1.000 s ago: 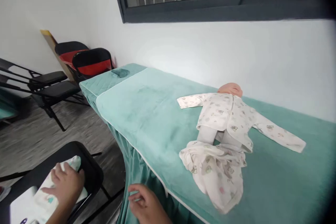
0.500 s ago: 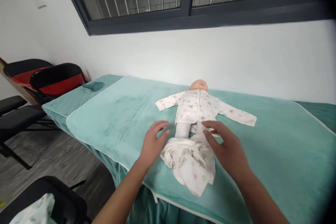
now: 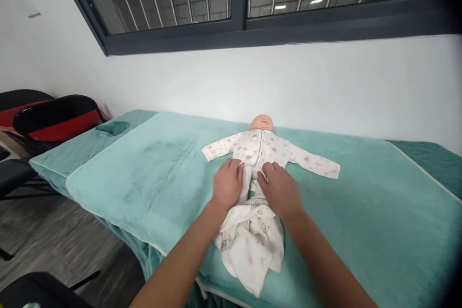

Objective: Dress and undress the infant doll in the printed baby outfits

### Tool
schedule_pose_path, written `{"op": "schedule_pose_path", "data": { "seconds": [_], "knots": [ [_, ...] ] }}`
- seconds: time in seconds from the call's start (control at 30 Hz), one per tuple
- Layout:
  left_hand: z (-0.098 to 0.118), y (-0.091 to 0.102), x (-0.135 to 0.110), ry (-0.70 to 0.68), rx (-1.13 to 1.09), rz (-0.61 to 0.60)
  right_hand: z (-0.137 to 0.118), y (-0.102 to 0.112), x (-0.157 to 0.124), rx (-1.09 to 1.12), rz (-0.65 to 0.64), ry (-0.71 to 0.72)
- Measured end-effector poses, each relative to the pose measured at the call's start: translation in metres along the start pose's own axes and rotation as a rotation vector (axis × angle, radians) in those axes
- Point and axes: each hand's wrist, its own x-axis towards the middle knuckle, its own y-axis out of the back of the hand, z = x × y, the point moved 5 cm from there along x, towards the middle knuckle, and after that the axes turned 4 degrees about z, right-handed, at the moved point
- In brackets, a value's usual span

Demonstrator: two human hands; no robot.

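Observation:
A baby doll (image 3: 262, 122) lies on its back in a white patterned long-sleeved top (image 3: 249, 147), sleeves spread to both sides. At the top's lower edge, my left hand (image 3: 228, 185) has its fingers closed on the cloth. My right hand (image 3: 281, 190) is closed on the hem too, just across the doll's middle. Matching patterned pants (image 3: 252, 231) are bunched around the doll's lower legs, below both hands. Between the hands a strip of pale cloth and leg shows; my fingers cover the rest of the waist.
The doll rests on a green plush cover (image 3: 144, 178) over a bed against the white wall (image 3: 325, 86). A dark-framed window (image 3: 238, 0) is above. Black and red chairs (image 3: 65, 120) stand left, and another dark chair (image 3: 39, 293) is at the lower left.
Both hands have moved inward and closed on the top's hem, from open beside the doll's legs. The view has shifted slightly to the right.

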Motion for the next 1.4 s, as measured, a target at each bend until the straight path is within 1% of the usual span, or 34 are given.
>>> {"op": "schedule_pose_path", "data": {
  "seconds": [0.03,0.1,0.17,0.2,0.23,0.27,0.3,0.33,0.37,0.4,0.43,0.47,0.5,0.53,0.6,0.67,0.73,0.8,0.87,0.93,1.0,1.07,1.13,1.23,1.27,1.33,1.4],
  "knots": [
    [-0.010,0.004,0.002,0.091,-0.117,0.060,0.006,0.001,0.001,0.091,0.011,-0.048],
    [-0.037,0.009,0.003,0.325,-0.412,0.182,0.030,0.005,-0.001,0.352,0.068,-0.220],
    [-0.068,0.009,0.000,0.564,-0.716,0.263,0.069,0.010,-0.011,0.635,0.188,-0.453],
    [-0.081,0.007,-0.002,0.651,-0.825,0.283,0.092,0.014,-0.019,0.731,0.262,-0.570],
    [-0.093,0.006,-0.005,0.708,-0.886,0.298,0.114,0.016,-0.029,0.786,0.318,-0.677],
    [-0.102,0.005,-0.007,0.734,-0.906,0.315,0.134,0.018,-0.039,0.754,0.323,-0.778],
    [-0.109,0.005,-0.010,0.735,-0.894,0.336,0.150,0.020,-0.048,0.640,0.280,-0.846],
    [-0.113,0.006,-0.014,0.722,-0.866,0.362,0.160,0.025,-0.054,0.502,0.268,-0.858],
    [-0.114,0.007,-0.018,0.704,-0.837,0.393,0.165,0.032,-0.060,0.367,0.314,-0.837],
    [-0.112,0.008,-0.022,0.676,-0.801,0.419,0.163,0.039,-0.063,0.257,0.368,-0.782],
    [-0.108,0.010,-0.027,0.635,-0.754,0.423,0.155,0.044,-0.064,0.200,0.430,-0.704],
    [-0.102,0.011,-0.030,0.585,-0.710,0.387,0.143,0.046,-0.064,0.198,0.472,-0.618],
    [-0.094,0.012,-0.034,0.534,-0.685,0.307,0.127,0.046,-0.063,0.243,0.469,-0.526],
    [-0.085,0.012,-0.037,0.486,-0.681,0.192,0.109,0.042,-0.060,0.323,0.417,-0.434],
    [-0.068,0.014,-0.046,0.425,-0.710,-0.088,0.070,0.030,-0.052,0.471,0.203,-0.226],
    [-0.056,0.022,-0.058,0.399,-0.721,-0.316,0.036,0.021,-0.048,0.530,-0.005,-0.002],
    [-0.048,0.034,-0.069,0.341,-0.671,-0.477,0.015,0.019,-0.045,0.527,-0.126,0.158],
    [-0.043,0.046,-0.080,0.278,-0.638,-0.603,0.006,0.021,-0.044,0.504,-0.208,0.229],
    [-0.042,0.054,-0.089,0.241,-0.610,-0.686,0.003,0.023,-0.046,0.480,-0.303,0.262],
    [-0.042,0.059,-0.094,0.195,-0.588,-0.717,-0.001,0.026,-0.050,0.457,-0.382,0.292],
    [-0.042,0.059,-0.092,0.139,-0.607,-0.685,-0.004,0.029,-0.055,0.450,-0.420,0.305],
    [-0.042,0.056,-0.086,0.135,-0.682,-0.627,-0.006,0.030,-0.056,0.482,-0.419,0.288],
    [-0.043,0.050,-0.074,0.192,-0.752,-0.555,-0.006,0.027,-0.053,0.547,-0.412,0.210],
    [-0.042,0.041,-0.050,0.301,-0.813,-0.460,0.003,0.018,-0.041,0.626,-0.361,0.000],
    [-0.042,0.039,-0.042,0.332,-0.827,-0.445,0.008,0.014,-0.036,0.638,-0.335,-0.079],
    [-0.041,0.032,-0.026,0.380,-0.853,-0.452,0.016,0.009,-0.026,0.664,-0.300,-0.206],
    [-0.042,0.026,-0.012,0.402,-0.873,-0.470,0.023,0.007,-0.015,0.681,-0.268,-0.284]
  ]
}}
